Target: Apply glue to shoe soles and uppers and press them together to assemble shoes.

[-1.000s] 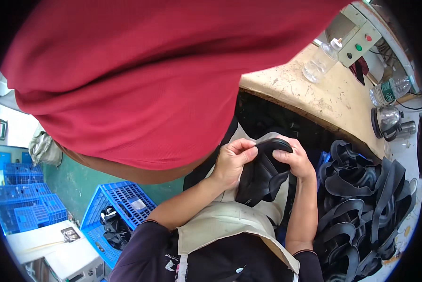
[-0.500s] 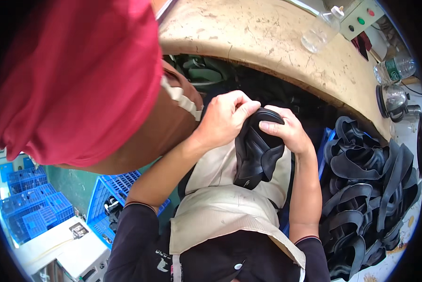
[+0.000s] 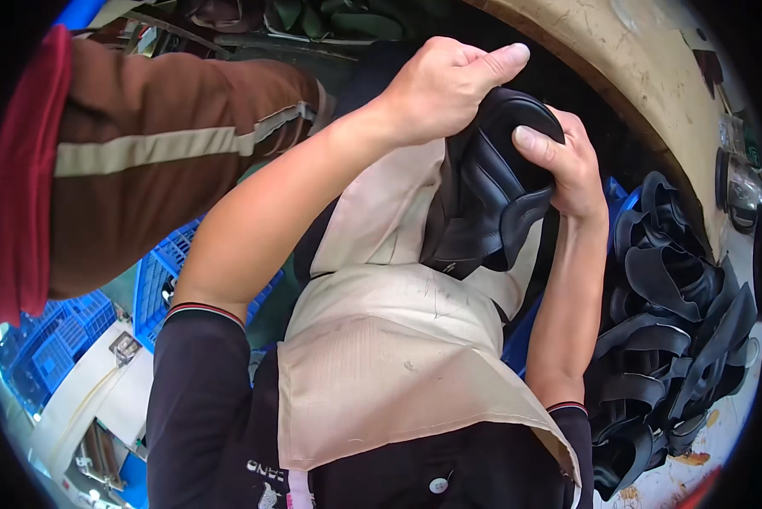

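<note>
A black leather shoe upper (image 3: 495,178), with overlapping straps and a rounded end at the top, is held over my lap. My right hand (image 3: 572,161) grips its right edge, the thumb lying on the inner face and the fingers hidden behind. At the upper left edge is my left hand (image 3: 449,89), its fingers curled in and its thumb stretched out past the rim. Whatever those curled fingers hold, if anything, is hidden. Beneath the upper, a beige apron (image 3: 389,331) covers my lap.
Black shoe uppers (image 3: 657,331) lie piled at my right. A worn tan tabletop (image 3: 619,93) curves along the far right. At my left a person's brown-trousered leg (image 3: 160,144) reaches close to my forearm. Blue plastic crates (image 3: 156,280) stand beyond my left arm.
The view has shifted, with my hands and the shoe upper now higher in it. My left thumb has lifted off the upper's rim. The person in red has moved farther left.
</note>
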Demonstrator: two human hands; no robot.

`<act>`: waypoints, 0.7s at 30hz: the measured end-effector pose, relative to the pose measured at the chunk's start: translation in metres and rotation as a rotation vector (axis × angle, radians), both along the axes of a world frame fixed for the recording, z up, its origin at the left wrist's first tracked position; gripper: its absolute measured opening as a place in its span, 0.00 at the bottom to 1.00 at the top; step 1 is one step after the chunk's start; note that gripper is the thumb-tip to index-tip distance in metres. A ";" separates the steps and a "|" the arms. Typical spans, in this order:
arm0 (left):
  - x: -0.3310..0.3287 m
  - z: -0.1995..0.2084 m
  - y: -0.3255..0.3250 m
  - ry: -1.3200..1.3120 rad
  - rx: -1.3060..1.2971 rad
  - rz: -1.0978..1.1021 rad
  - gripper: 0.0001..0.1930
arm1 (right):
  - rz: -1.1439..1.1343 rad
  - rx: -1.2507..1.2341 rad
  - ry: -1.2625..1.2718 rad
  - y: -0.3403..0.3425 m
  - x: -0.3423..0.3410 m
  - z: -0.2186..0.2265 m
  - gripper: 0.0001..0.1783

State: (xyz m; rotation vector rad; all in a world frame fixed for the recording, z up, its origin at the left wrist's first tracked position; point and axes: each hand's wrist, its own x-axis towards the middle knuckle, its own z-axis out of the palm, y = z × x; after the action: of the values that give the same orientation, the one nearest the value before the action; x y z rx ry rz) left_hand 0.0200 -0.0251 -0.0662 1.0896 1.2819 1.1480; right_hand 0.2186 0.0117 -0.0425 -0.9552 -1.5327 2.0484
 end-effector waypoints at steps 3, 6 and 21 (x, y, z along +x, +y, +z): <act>0.000 -0.029 0.019 -0.163 -0.105 -0.093 0.24 | 0.026 -0.028 -0.015 0.014 -0.007 -0.022 0.11; 0.003 -0.045 0.019 -0.200 -0.129 -0.057 0.23 | -0.007 -0.061 -0.039 0.016 -0.016 -0.029 0.12; 0.030 -0.082 -0.010 -0.433 -0.146 0.200 0.19 | -0.188 -0.182 -0.100 0.007 -0.011 -0.041 0.18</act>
State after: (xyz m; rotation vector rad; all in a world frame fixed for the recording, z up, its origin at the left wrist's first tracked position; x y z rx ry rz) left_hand 0.0503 -0.0352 -0.1487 0.5722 1.1236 1.3296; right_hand 0.2076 0.0188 -0.0836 -1.2377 -1.2641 2.0573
